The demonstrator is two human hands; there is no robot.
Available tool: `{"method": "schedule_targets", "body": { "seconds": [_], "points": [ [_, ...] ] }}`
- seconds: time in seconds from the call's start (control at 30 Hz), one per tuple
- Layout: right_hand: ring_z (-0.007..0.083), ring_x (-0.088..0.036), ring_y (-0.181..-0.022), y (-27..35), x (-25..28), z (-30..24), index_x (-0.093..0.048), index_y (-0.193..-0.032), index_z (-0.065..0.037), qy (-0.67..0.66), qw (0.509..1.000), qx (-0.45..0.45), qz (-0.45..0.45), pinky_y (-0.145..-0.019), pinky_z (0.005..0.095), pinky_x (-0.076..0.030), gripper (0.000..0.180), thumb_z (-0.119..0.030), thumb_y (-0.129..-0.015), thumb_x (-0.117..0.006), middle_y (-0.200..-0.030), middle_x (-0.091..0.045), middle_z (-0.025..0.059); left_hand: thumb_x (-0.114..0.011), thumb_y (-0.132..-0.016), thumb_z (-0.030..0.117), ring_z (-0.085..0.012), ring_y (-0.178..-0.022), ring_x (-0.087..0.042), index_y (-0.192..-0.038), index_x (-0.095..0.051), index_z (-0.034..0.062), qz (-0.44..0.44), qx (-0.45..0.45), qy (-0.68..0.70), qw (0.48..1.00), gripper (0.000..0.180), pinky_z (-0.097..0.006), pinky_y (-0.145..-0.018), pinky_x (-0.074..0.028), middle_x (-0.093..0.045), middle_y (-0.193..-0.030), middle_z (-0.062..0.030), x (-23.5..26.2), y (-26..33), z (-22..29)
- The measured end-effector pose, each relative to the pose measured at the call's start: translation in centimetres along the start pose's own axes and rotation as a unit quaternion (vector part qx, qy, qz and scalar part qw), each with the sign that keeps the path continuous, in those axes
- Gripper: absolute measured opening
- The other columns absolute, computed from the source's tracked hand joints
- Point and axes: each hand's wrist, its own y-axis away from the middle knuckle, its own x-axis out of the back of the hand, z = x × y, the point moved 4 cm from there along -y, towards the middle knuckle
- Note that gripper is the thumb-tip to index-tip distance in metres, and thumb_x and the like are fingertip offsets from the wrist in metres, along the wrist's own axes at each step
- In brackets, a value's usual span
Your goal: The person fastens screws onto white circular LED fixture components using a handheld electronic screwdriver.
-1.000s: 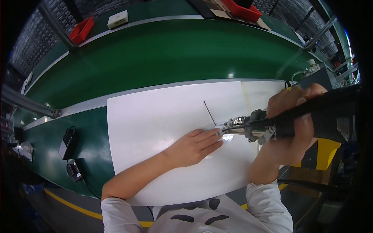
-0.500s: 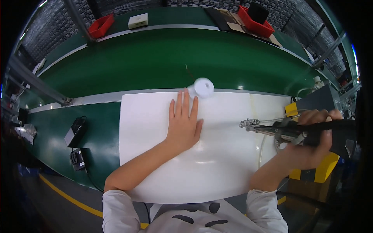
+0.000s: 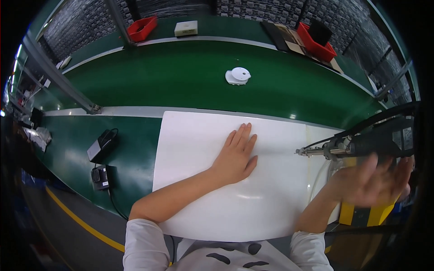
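My left hand (image 3: 236, 154) lies flat on a white board (image 3: 230, 207), fingers extended and holding nothing. My right hand (image 3: 377, 183), partly blurred, is open with its fingers apart. It is just below a black handheld power tool (image 3: 379, 141) with a metal nozzle, which looks like an automatic screwdriver. That tool lies sideways at the board's right end, its tip pointing left, and my fingers are not wrapped round it. Beyond the board, a white plastic part with a round disc top (image 3: 239, 75) sits on the green belt (image 3: 181, 77).
A black-and-yellow machine (image 3: 361, 217) stands under the tool at the right. Two dark power adapters (image 3: 100, 147) with cables lie left of the board. On the far shelf are red bins (image 3: 141, 29) and a cream box (image 3: 186, 28). A metal post (image 3: 116, 20) rises at the left.
The white part has gone from my left fingertips onto the green belt. My right hand has let go of the power tool. The whole view has shifted slightly.
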Motion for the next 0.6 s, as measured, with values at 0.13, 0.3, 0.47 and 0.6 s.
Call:
{"method": "schedule_targets", "body": {
  "seconds": [0.13,0.3,0.47,0.6],
  "points": [
    [0.0321,-0.055,-0.116,5.6,0.4,-5.1,-0.05,-0.13,-0.017,-0.263,0.964,0.025,-0.01,-0.107,0.0554,-0.035,0.059,-0.017,-0.077,-0.075,-0.135,-0.052,0.0127,-0.058,-0.094,0.024,-0.0469,-0.143,-0.029,-0.135,-0.049,-0.0089,0.011,0.024,-0.016,1.0,0.054,-0.053,-0.115,-0.027,-0.031,-0.151,-0.0323,0.1,0.7,-0.9],
    [0.0231,-0.06,-0.104,14.2,0.0,-13.8,-0.068,-0.103,-0.017,-0.486,0.769,0.268,-0.318,-0.096,0.0475,-0.044,0.019,-0.021,-0.086,-0.062,-0.112,-0.065,0.0026,-0.058,-0.093,0.017,-0.0354,-0.106,-0.056,-0.106,-0.064,-0.0015,0.113,0.035,0.13,0.984,0.024,-0.044,-0.088,-0.045,-0.06,-0.115,-0.021,2.0,0.6,-0.8],
    [0.0252,-0.064,-0.1,17.3,2.2,-20.5,-0.069,-0.094,-0.01,-0.601,0.696,0.311,-0.238,-0.092,0.0395,-0.048,0.014,-0.016,-0.092,-0.057,-0.104,-0.069,0.0053,-0.061,-0.088,0.009,-0.03,-0.047,-0.049,-0.059,-0.06,0.005,0.126,0.039,0.235,0.963,0.03,-0.039,-0.047,-0.042,-0.052,-0.051,-0.0062,0.8,1.2,-1.9],
    [0.0324,-0.067,-0.096,15.2,4.1,-26.8,-0.066,-0.097,0.0,-0.625,0.592,0.288,-0.418,-0.085,0.0537,-0.05,0.04,-0.039,-0.088,-0.062,-0.097,-0.069,0.0152,-0.058,-0.093,0.008,-0.0251,-0.043,-0.051,-0.056,-0.059,0.0053,0.11,-0.031,0.372,0.921,0.037,-0.035,-0.044,-0.04,-0.051,-0.047,-0.0057,1.3,2.1,1.2]
  ]
}}
